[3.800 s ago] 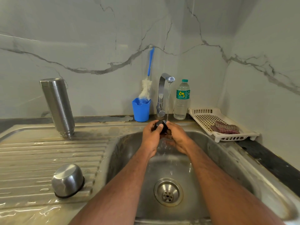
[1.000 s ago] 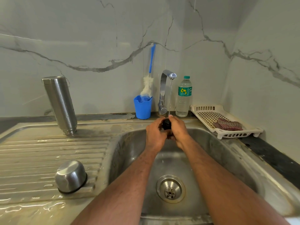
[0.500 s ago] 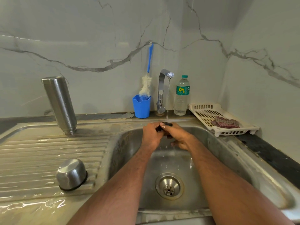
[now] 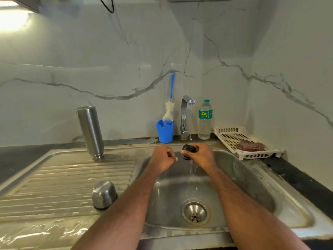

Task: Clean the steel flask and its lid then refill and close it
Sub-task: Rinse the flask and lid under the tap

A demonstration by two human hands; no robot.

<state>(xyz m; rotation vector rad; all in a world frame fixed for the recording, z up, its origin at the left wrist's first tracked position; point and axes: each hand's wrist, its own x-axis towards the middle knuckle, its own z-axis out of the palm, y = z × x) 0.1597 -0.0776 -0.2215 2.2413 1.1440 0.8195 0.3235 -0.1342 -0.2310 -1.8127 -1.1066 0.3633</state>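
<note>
The steel flask [image 4: 91, 131] stands upside down on the draining board, at the back left. Its steel cup lid [image 4: 104, 194] lies mouth down on the board's ribs near the front. Over the sink basin [image 4: 252, 181], under the tap's thin stream, my right hand [image 4: 201, 155] grips a small black stopper [image 4: 187, 150]. Water runs off below that hand. My left hand [image 4: 163, 157] hovers just left of the stopper with its fingers curled, apart from it and holding nothing.
A tap [image 4: 185, 116] runs at the back of the sink. A blue cup [image 4: 164, 131] with a bottle brush [image 4: 170, 103] stands left of it, a plastic water bottle [image 4: 205, 120] on its right. A white tray [image 4: 232, 131] holding a cloth [image 4: 249, 145] sits at the right. The drain [image 4: 195, 212] is open.
My left hand has let go of the stopper and moved slightly left. My right hand now holds the stopper alone, a little to the right under the stream.
</note>
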